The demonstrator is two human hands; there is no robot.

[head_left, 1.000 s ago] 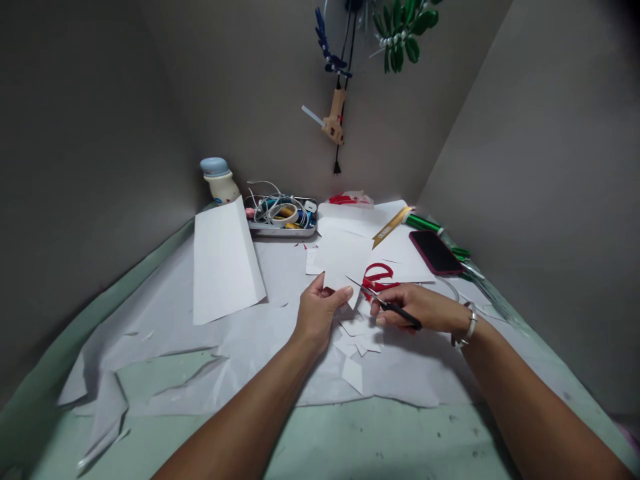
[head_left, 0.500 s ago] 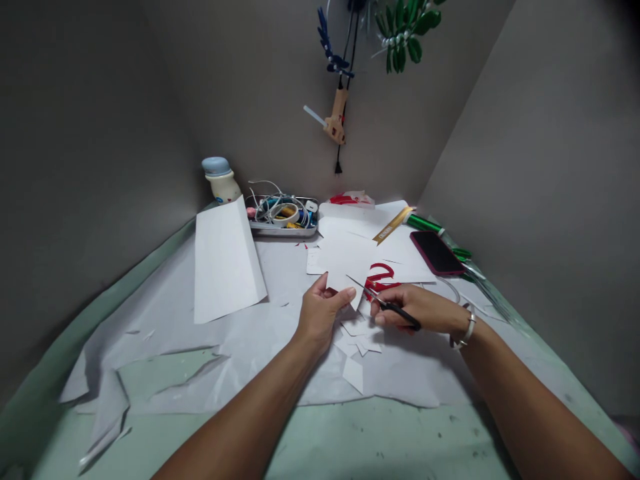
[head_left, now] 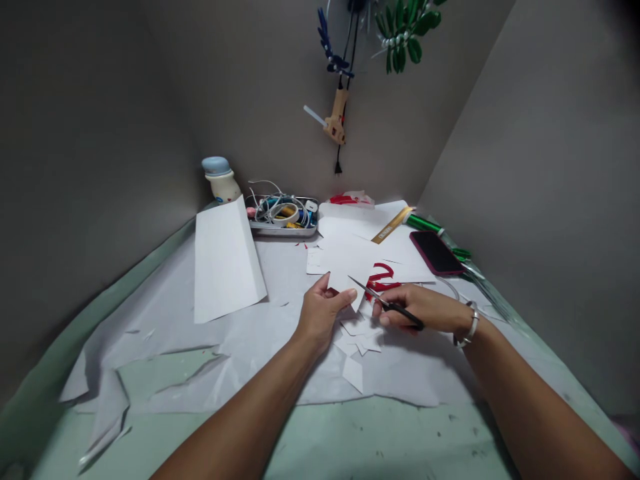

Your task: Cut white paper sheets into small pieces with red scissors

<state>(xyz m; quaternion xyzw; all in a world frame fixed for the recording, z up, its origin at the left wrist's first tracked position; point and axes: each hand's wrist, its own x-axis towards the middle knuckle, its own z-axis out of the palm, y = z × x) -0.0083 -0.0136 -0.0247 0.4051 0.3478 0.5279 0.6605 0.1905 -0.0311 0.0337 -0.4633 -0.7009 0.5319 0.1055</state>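
Observation:
My left hand (head_left: 323, 308) pinches a white sheet of paper (head_left: 345, 257) between thumb and fingers, near the sheet's lower edge. My right hand (head_left: 413, 308) is closed round the black handles of a pair of scissors (head_left: 400, 311). Their metal blades point up and left across the paper, close to my left thumb. Several white paper cutouts (head_left: 363, 343) lie on the table covering below my hands. Just behind the scissors is a red-handled tool (head_left: 383, 275), partly hidden by the paper and my right hand.
A folded white card (head_left: 225, 267) stands at left, near a blue-lidded jar (head_left: 220, 179) and a metal tray (head_left: 287, 232) of cords and tape. At right lie a phone (head_left: 437, 253), a gold ribbon strip (head_left: 391, 225) and a green roll (head_left: 425, 223). A glue gun (head_left: 337, 119) hangs on the wall.
My right hand and the scissors have shifted slightly to the right. The left hand has barely moved and still pinches the paper.

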